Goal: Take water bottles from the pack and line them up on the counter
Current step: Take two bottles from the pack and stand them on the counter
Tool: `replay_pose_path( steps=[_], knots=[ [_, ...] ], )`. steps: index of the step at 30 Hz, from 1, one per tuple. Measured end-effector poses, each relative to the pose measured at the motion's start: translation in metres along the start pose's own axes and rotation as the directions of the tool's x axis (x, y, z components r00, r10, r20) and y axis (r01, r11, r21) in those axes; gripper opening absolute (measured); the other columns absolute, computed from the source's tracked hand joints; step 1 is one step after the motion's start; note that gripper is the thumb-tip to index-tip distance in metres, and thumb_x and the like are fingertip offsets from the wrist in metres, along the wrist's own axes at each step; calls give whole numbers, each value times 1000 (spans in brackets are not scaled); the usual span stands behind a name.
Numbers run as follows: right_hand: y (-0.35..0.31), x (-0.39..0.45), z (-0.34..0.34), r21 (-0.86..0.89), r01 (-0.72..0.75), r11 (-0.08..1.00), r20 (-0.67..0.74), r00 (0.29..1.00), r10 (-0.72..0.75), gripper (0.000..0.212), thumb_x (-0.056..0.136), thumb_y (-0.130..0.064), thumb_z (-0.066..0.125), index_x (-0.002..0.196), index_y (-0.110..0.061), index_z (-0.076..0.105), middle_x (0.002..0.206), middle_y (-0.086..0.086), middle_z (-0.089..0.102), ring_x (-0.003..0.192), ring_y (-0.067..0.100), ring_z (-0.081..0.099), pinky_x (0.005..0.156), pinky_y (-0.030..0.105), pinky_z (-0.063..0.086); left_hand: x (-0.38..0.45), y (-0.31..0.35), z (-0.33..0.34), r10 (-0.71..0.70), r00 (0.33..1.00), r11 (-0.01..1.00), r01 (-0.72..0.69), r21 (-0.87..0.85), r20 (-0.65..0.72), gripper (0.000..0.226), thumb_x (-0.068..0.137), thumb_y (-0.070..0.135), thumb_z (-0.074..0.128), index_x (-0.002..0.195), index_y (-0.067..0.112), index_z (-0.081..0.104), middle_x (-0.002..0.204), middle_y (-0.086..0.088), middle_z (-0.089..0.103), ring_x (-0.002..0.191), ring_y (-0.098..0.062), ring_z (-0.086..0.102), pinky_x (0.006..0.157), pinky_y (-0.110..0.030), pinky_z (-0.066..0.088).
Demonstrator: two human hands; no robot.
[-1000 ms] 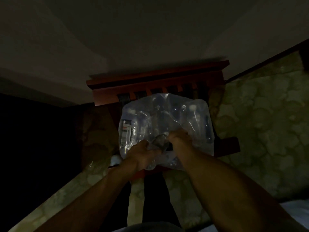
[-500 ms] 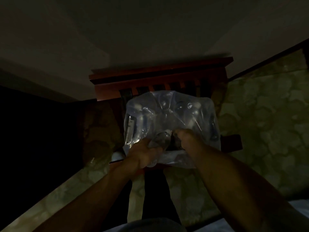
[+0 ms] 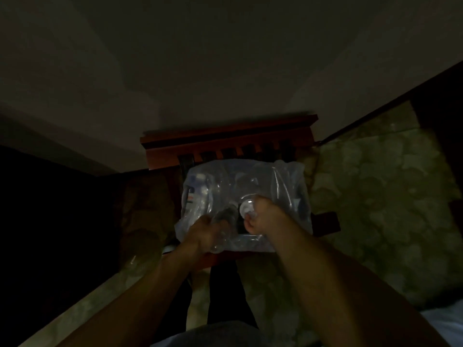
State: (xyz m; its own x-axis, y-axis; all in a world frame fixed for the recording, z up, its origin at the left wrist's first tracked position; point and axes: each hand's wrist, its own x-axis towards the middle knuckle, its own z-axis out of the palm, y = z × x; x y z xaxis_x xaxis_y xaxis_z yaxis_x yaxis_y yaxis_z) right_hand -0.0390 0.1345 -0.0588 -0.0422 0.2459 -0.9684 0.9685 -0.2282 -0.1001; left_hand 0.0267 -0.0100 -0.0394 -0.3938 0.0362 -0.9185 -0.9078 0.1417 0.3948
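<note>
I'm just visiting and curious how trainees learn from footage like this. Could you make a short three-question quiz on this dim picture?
1. True or false: the pack of water bottles rests on a wooden chair.
2. Which hand grips a bottle top poking through the torn plastic? A) left hand B) right hand
3. Fill in: the left hand holds the pack's clear ____ wrap.

Key: 1 true; 2 B, the right hand closes on the bottle; 3 plastic.
</note>
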Motion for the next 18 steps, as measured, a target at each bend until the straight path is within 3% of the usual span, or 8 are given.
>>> replay_pose_path(
  steps=[3,5,6,9,11,13,15,18],
  knots=[
    [9,-22,-5,6,16,1000,14,1000,-16,41,85,-53,57,98,-14,56,92,6,59,69,16,53,55,29,43,-11,8,-4,14,1000,1000,-13,-17,17,40,98,31,55,119,-3,63,99,-18,71,83,-28,65,77,-37,54],
    [17,-35,-9,-70,54,996,13,998,-54,54,81,-64,53,101,-15,57,84,6,57,68,18,51,54,29,40,-20,16,-12,19,999,998,-16,-55,39,39,98,37,54,115,4,66,79,-9,71,67,-21,66,64,-30,53],
    [21,-43,-9,-77,62,995,29,998,-60,58,80,-68,50,103,-15,56,81,7,55,66,20,48,56,30,39,-26,20,-16,14,998,998,-11,-56,53,38,97,41,55,110,8,68,81,-8,72,69,-22,68,64,-29,54],
    [26,-68,-9,-33,98,995,62,993,-96,67,81,-71,50,101,-8,58,81,9,61,70,23,56,54,26,46,-43,31,-27,17,997,997,-11,-80,74,48,92,48,59,114,6,67,107,-17,73,102,-33,69,95,-44,55],
    [27,-87,-9,-50,195,980,57,980,-192,56,86,-65,51,85,-10,61,65,5,68,56,16,63,39,17,44,-56,38,-32,42,996,995,-34,-95,85,50,89,52,62,112,8,64,108,-14,70,106,-32,66,103,-48,50],
    [29,-108,-11,-34,267,963,44,963,-266,51,88,-62,51,79,-14,61,50,0,65,44,11,60,36,17,40,-66,43,-35,78,991,986,-60,-156,110,45,89,51,62,110,11,64,106,-13,69,104,-30,65,98,-48,52],
    [28,-128,-13,-20,321,947,25,947,-321,50,87,-64,51,75,-16,60,38,-4,59,37,7,55,36,16,38,-77,47,-39,113,986,970,-82,-229,126,38,91,48,61,107,14,65,99,-11,69,94,-27,66,81,-41,55],
    [25,-157,-12,29,375,926,17,926,-376,50,85,-65,51,72,-17,60,36,-5,54,31,6,48,37,13,34,-93,52,-45,140,983,936,-93,-339,117,34,91,41,64,104,9,65,95,-15,69,86,-29,67,69,-35,54]
  ],
)
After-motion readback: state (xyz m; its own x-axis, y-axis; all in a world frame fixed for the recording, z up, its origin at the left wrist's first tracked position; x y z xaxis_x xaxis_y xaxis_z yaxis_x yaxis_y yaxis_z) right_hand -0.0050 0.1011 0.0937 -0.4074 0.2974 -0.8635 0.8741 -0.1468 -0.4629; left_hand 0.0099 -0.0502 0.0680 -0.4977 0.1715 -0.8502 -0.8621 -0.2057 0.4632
